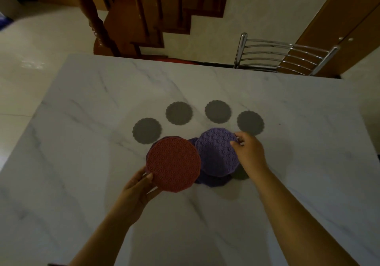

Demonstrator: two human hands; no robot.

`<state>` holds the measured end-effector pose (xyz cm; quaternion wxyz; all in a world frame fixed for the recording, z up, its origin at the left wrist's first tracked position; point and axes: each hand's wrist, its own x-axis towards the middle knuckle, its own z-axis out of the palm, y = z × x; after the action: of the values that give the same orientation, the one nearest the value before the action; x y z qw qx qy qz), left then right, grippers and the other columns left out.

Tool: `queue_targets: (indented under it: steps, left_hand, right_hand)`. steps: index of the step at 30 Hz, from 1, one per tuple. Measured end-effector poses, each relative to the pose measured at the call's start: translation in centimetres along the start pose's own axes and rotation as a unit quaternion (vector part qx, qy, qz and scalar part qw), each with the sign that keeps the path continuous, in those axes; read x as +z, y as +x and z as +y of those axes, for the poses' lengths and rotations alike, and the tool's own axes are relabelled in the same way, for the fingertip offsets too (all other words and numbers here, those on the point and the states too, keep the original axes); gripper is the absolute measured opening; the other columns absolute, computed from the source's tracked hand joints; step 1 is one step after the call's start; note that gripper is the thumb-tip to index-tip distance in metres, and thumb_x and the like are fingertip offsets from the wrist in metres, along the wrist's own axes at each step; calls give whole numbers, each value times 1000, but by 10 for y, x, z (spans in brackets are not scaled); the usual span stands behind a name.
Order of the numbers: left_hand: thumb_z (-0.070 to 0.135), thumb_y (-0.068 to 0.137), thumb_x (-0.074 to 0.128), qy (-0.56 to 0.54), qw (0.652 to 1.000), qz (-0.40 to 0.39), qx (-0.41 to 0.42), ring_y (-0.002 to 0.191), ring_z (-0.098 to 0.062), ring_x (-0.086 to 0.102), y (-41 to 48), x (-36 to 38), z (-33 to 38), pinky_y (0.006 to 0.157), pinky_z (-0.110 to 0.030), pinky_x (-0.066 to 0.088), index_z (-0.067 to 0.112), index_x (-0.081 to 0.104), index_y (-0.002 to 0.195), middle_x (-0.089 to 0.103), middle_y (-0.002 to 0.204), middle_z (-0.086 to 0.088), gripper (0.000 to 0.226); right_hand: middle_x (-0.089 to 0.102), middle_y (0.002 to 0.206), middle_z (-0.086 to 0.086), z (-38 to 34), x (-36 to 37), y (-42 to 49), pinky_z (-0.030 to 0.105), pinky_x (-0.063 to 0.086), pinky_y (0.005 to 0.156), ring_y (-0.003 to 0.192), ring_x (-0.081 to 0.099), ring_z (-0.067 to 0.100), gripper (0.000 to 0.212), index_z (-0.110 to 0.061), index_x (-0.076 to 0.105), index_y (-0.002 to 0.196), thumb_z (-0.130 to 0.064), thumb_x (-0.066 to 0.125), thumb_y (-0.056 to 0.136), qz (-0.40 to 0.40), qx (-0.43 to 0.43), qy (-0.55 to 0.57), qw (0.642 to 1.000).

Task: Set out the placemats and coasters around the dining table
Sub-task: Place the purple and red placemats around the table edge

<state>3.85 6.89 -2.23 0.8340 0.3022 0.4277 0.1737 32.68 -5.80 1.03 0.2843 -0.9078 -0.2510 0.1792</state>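
Several round grey coasters, among them one at the left [147, 130] and one at the right [250, 122], lie in an arc on the white marble table [287, 193]. My left hand [139, 185] grips the near edge of a red round placemat [173, 164], held a little above the table. My right hand [247, 152] pinches the right rim of a light purple round placemat [216, 152], tilted over a darker purple placemat [213, 181] below it. Part of another dark mat shows behind the red one. Something grey peeks out under my right wrist.
A chrome chair [285, 57] stands at the table's far right edge. A wooden staircase [144, 19] rises beyond the far edge, and a wooden door [345, 19] is at the right. Tiled floor lies to the left.
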Motion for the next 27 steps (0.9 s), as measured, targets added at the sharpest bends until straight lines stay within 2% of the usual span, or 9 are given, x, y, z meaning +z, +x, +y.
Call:
queue_targets:
  steps: [3, 5, 8, 11, 14, 17, 19, 23, 27]
  left_hand:
    - [9, 82, 56, -6, 1000, -7, -2, 90, -23, 71, -2, 0, 0, 74, -36, 60, 12, 62, 119, 72, 103, -8, 38]
    - [10, 82, 57, -5, 1000, -12, -5, 90, -22, 71, -4, 0, 1, 74, -36, 60, 11, 61, 120, 72, 103, -7, 38]
    - [10, 82, 58, -2, 1000, -18, -10, 93, -23, 71, -9, 2, 1, 74, -36, 59, 12, 61, 121, 72, 106, -7, 39]
    - [10, 82, 58, 3, 999, -25, -19, 92, -23, 71, -15, 7, 0, 73, -35, 59, 14, 62, 120, 73, 106, -7, 38]
    - [10, 80, 58, 3, 999, -39, -23, 89, -21, 72, -20, 12, -2, 71, -35, 59, 13, 63, 117, 74, 102, -6, 37]
    - [10, 81, 58, 7, 998, -56, -25, 90, -23, 71, -26, 15, -3, 72, -36, 60, 12, 62, 120, 73, 105, -9, 39]
    - [11, 83, 57, 9, 997, -67, -27, 92, -24, 71, -29, 16, -4, 74, -37, 60, 12, 61, 122, 72, 108, -11, 39]
    - [13, 85, 56, 17, 996, -83, -31, 92, -24, 70, -34, 18, -8, 76, -37, 60, 12, 60, 124, 70, 109, -10, 39]
    - [17, 85, 56, 11, 995, -90, -38, 94, -23, 69, -35, 22, -11, 79, -37, 60, 13, 61, 124, 70, 110, -9, 39]
  right_hand:
    - [69, 101, 8, 4, -22, -4, 29, 45, 75, 86, 61, 18, 23, -10, 65, 108, -14, 63, 85, -6, -1, 74, 997]
    - [69, 101, 7, 7, -40, -9, 36, 53, 79, 89, 65, 21, 25, -13, 65, 111, -14, 63, 86, 5, 13, 163, 987]
    - [70, 100, 0, 8, -62, -17, 34, 57, 71, 85, 68, 14, 26, -21, 65, 110, -17, 65, 85, 34, 50, 322, 945]
    - [72, 97, -6, -6, -58, -29, 27, 55, 64, 83, 70, 11, 19, -28, 68, 99, -18, 67, 83, -8, 80, 417, 905]
    - [75, 92, -3, -26, -32, -48, 22, 55, 61, 82, 71, 11, 19, -25, 70, 95, -11, 65, 83, -86, 76, 410, 905]
    - [72, 102, 8, -33, -9, -65, 38, 55, 82, 95, 68, 24, 19, -20, 70, 99, -9, 64, 84, -133, 88, 393, 905]
    - [70, 105, 11, -31, -1, -72, 45, 51, 92, 100, 65, 28, 20, -14, 69, 103, -9, 64, 84, -141, 86, 370, 914]
    - [68, 101, 2, -22, 6, -82, 42, 51, 93, 98, 63, 19, 21, -15, 67, 104, -14, 67, 83, -102, 43, 277, 954]
    - [66, 110, 3, -19, 10, -88, 42, 50, 95, 104, 61, 20, 27, -13, 63, 113, -15, 64, 86, -113, 29, 271, 956]
